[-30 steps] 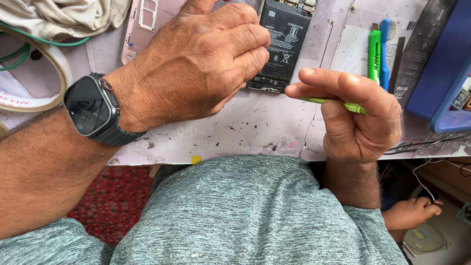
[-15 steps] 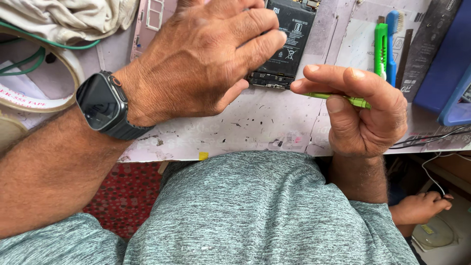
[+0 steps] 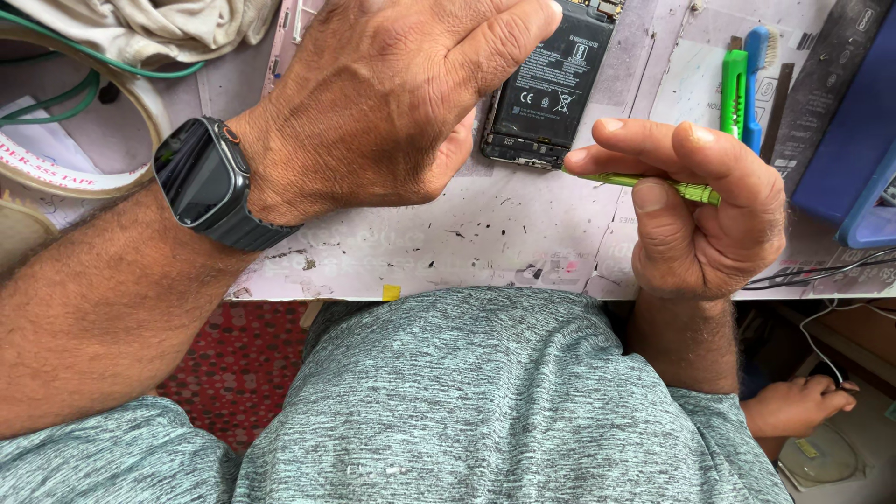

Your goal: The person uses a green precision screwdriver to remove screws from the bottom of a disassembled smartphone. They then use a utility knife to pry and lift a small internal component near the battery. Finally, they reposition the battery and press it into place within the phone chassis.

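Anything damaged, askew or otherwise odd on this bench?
The black phone under the left hand lies with its back off, battery bare. The white work mat is scratched and stained. The right hand pinches a thin green tool. Nothing looks spilled.

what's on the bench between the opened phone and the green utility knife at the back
In the head view, only bare, scuffed work mat lies between the opened phone and the green utility knife.

The opened phone [image 3: 546, 89] shows a matt black battery face. The green tool [image 3: 644, 183] looks like glossy metal, perhaps lacquered. The desk [image 3: 485, 243] is scuffed, stained paper-like sheet; the watch [image 3: 198, 177] has glossy glass, the shirt [image 3: 467, 392] knit cloth.
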